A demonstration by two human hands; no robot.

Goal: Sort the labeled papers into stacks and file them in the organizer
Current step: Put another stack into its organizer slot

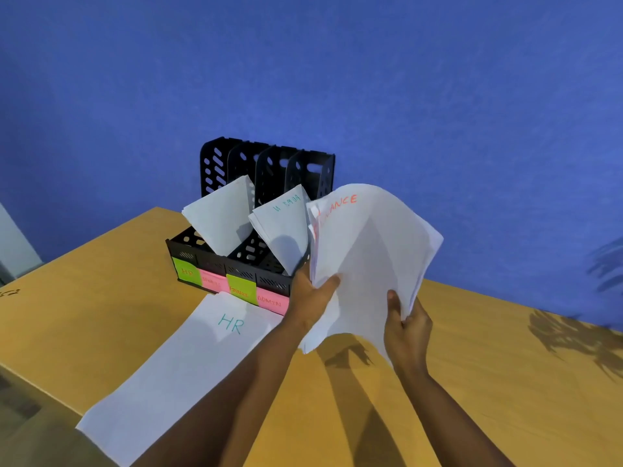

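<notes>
- A white stack marked "HR" [188, 358] was laid flat on the bench [84, 308] at lower left, just in front of the organizer.
- A black organizer [236, 264] was seen at centre, with green and pink labels on its front; one sheaf of papers [222, 220] leaned in the second slot, another [286, 230] in the fourth.
- The stack lettered in red [371, 257] was held up right of centre.
- Its left edge was gripped by the left hand [313, 298].
- Its lower right edge was pinched by the right hand [408, 328].

A tan wooden table [488, 382] stands before a blue wall [303, 69], leafy shadows [580, 335] at right.
</notes>
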